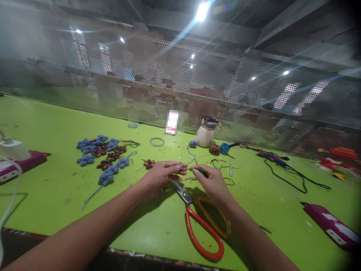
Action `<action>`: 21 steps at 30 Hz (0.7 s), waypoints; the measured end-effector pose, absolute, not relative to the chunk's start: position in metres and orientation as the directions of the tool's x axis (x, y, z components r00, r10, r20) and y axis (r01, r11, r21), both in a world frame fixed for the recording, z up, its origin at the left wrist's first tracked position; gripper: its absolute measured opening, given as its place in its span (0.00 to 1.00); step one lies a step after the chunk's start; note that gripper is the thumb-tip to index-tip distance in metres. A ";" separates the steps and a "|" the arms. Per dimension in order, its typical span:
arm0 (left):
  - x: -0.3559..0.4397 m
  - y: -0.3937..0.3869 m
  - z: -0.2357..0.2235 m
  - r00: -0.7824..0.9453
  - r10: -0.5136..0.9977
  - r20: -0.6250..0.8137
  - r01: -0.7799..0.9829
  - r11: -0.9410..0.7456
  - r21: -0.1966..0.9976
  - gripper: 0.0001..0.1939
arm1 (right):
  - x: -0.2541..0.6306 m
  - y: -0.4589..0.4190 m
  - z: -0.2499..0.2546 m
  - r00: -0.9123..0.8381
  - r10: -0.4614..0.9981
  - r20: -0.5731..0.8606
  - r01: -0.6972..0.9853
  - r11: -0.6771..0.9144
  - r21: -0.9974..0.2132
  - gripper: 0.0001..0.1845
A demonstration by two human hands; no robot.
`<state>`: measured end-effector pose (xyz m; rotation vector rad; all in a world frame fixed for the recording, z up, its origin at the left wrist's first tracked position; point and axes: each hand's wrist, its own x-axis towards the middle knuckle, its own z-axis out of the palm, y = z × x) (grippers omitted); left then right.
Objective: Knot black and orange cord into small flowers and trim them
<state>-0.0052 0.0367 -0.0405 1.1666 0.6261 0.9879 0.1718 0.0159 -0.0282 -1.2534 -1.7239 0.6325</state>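
Note:
My left hand (165, 175) is closed, fingertips pinched on a thin strand of yarn (191, 162); what else lies between the fingers is too small to tell. Facing it, a little apart, my right hand (211, 178) grips a crochet hook with a green handle (202, 172), its thin shaft pointing up and left. Under and between the hands lie large scissors (204, 235) with one red and one yellowish handle loop. To the left are blue crocheted flowers (106, 177) and black-and-orange ones (105, 162). A single black-and-orange flower (149, 163) sits beside my left hand.
Behind the hands stand a white jar (205, 134), a red-brown yarn ball (214, 149), a blue one (225, 148) and a small purple-blue one (193, 143). Purple power strips (328, 224) lie at both sides. A perforated metal screen (180, 86) borders the green table (64, 210).

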 end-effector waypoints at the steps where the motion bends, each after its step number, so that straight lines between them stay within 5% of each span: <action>1: -0.004 0.036 -0.040 0.450 0.888 0.095 -0.308 0.054 0.950 0.14 | 0.171 0.015 -0.027 -0.071 0.943 0.325 0.452 0.321 -0.832 0.12; 6: 0.003 0.026 -0.033 0.411 0.903 0.122 -0.179 -0.051 0.982 0.13 | 0.157 0.006 -0.028 -0.174 0.983 0.061 0.131 0.085 -0.988 0.16; 11: 0.004 0.019 -0.024 0.409 0.895 0.176 -0.098 -0.149 0.984 0.11 | 0.148 0.000 -0.033 -0.165 0.986 0.036 -0.152 0.011 -0.988 0.11; 17: -0.004 0.034 -0.031 0.374 0.910 0.178 0.120 -0.237 0.964 0.14 | 0.167 0.011 -0.021 -0.048 0.981 0.190 -0.111 0.184 -0.977 0.13; 21: -0.012 0.042 -0.030 0.389 0.892 0.229 0.414 -0.392 0.822 0.14 | 0.195 0.022 -0.007 0.147 0.936 0.320 -0.005 0.325 -0.946 0.14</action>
